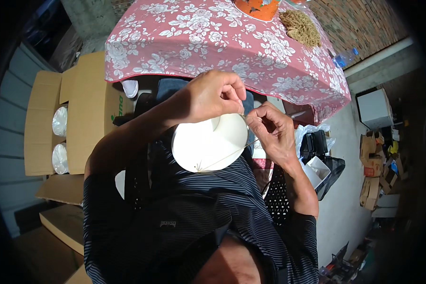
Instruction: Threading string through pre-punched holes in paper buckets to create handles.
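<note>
A white, round, cone-like piece (199, 142) rests on my lap, brightly lit. A thin tan string (229, 155) runs across it from a small knot at its near edge up to my right hand. My right hand (273, 130) is closed in a pinch on that string, just right of the white piece. Over its far edge my left hand (217, 97) is also closed, thumb and forefinger pressed together close to the right fingertips. What the left fingertips hold is too small to make out.
Ahead stands a table with a pink floral cloth (189, 42), bearing a bundle of tan string (300, 28) and an orange bucket (258, 8). An open cardboard box (87, 118) with white wrapped rolls is at left. A black bag (331, 175) and several cartons lie right.
</note>
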Motion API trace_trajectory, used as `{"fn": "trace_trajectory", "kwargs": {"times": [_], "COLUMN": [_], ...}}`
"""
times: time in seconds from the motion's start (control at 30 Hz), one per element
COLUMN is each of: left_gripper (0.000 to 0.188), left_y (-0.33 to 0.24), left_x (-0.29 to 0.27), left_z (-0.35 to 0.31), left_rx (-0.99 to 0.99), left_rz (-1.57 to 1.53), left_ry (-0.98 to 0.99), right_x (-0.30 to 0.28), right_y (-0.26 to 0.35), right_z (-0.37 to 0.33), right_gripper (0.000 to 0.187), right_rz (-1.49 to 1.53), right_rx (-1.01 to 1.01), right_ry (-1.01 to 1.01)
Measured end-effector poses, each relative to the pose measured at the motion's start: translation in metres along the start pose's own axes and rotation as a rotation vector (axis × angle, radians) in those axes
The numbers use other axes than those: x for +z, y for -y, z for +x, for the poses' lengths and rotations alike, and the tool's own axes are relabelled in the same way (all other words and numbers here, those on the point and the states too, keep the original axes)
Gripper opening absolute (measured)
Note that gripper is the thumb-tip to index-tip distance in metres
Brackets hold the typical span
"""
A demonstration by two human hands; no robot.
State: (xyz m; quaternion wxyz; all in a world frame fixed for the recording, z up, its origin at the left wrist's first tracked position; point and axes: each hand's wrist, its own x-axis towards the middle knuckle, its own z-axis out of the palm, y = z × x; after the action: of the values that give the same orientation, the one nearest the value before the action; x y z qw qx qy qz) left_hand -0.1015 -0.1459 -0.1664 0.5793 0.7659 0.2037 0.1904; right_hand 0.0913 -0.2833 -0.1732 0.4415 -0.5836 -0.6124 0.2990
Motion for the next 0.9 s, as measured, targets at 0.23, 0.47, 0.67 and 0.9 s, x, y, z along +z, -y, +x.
{"fn": "trace_trajectory", "kwargs": {"times": [0.23, 0.47, 0.67, 0.9], "left_gripper": [0.033, 0.035, 0.028, 0.028], "left_y": [0.003, 0.003, 0.008, -0.002], "left_x": [-0.014, -0.007, 0.002, 0.013], "left_z": [0.001, 0.002, -0.002, -0.007], "left_rx": [-0.129, -0.054, 0.016, 0.145], "left_rz": [-0.413, -0.340, -0.258, 0.100], "left_ry": [0.219, 0.203, 0.116, 0.006], "right_x": [-0.001, 0.008, 0.005, 0.009], "right_y": [-0.005, -0.002, 0.000, -0.003], "right_z": [-0.002, -0.008, -0.010, -0.009], "right_gripper": [0.005, 0.009, 0.010, 0.007], "right_rz": [-0.143, -0.222, -0.138, 0.028], "right_rx": [-0.151, -0.190, -0.038, 0.061], "right_ry": [-0.002, -0.071, -0.057, -0.075]}}
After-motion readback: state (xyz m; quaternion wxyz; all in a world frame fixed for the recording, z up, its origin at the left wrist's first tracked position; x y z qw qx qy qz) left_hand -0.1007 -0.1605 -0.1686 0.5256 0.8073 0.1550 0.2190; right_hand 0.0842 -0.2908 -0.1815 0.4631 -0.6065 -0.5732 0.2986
